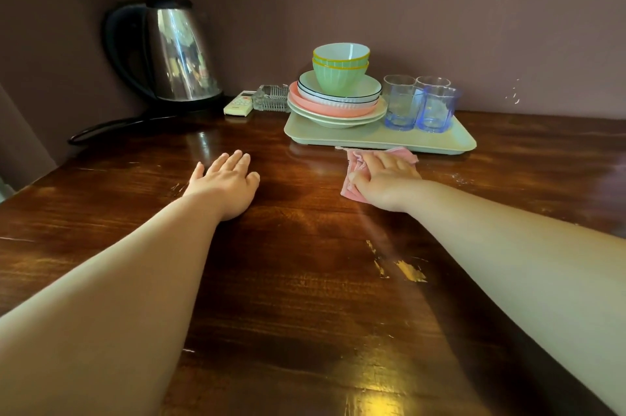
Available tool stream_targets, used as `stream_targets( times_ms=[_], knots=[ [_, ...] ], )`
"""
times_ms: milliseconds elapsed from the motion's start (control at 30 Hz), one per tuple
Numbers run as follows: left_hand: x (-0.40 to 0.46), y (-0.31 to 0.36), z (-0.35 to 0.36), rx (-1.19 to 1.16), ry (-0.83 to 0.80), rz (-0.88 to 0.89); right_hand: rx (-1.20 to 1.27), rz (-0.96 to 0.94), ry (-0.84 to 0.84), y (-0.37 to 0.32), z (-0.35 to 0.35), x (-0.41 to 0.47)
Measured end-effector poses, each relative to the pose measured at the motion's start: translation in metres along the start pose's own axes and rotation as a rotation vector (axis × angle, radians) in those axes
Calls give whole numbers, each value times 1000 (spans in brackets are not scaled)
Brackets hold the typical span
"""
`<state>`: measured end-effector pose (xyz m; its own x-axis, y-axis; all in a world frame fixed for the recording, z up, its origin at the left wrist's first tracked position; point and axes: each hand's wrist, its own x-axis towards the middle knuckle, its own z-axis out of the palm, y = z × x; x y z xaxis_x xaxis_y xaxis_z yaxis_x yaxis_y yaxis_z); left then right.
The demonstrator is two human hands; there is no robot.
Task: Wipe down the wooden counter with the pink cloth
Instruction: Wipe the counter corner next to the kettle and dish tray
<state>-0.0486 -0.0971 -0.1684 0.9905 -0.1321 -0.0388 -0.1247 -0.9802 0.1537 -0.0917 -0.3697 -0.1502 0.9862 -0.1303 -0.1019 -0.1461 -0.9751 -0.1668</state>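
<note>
The dark wooden counter (pixel 298 280) fills the lower part of the view, glossy with worn pale scratches. My right hand (pixel 384 178) lies flat on the pink cloth (pixel 355 165), pressing it onto the wood just in front of the tray. Most of the cloth is hidden under the hand; its edges show at the left and far side. My left hand (pixel 225 180) rests palm down on the bare counter to the left, fingers straight, holding nothing.
A pale green tray (pixel 450 141) at the back carries stacked plates (pixel 335 107), two green bowls (pixel 340 71) and three blue glasses (pixel 420 105). A steel kettle (pixel 176 53) with its cord stands back left, beside a remote (pixel 238 104) and a glass ashtray (pixel 271 99).
</note>
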Motion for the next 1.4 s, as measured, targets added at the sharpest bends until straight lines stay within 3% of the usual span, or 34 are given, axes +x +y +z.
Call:
stream_targets(
  times_ms=[333,467,633,767,967,1133,1267,1400],
  knots=[
    [0,1,-2,15,-10,1,14,-28,-10,25,-1,2],
    [0,1,-1,25,15,12,3,55,7,31,-10,9],
    [3,-3,4,12,23,12,51,-77,-53,56,-10,0],
    [3,-2,3,21,31,15,-6,18,-10,67,-15,5],
    [4,-2,4,14,27,2,-3,-72,-46,79,-7,-3],
    [1,0,2,15,23,-7,-11,-11,-1,77,-15,2],
    [2,-2,2,22,25,-2,20,-112,-47,92,-11,-10],
    [1,-1,1,24,28,-11,-11,-26,-8,89,-16,-3]
  ],
)
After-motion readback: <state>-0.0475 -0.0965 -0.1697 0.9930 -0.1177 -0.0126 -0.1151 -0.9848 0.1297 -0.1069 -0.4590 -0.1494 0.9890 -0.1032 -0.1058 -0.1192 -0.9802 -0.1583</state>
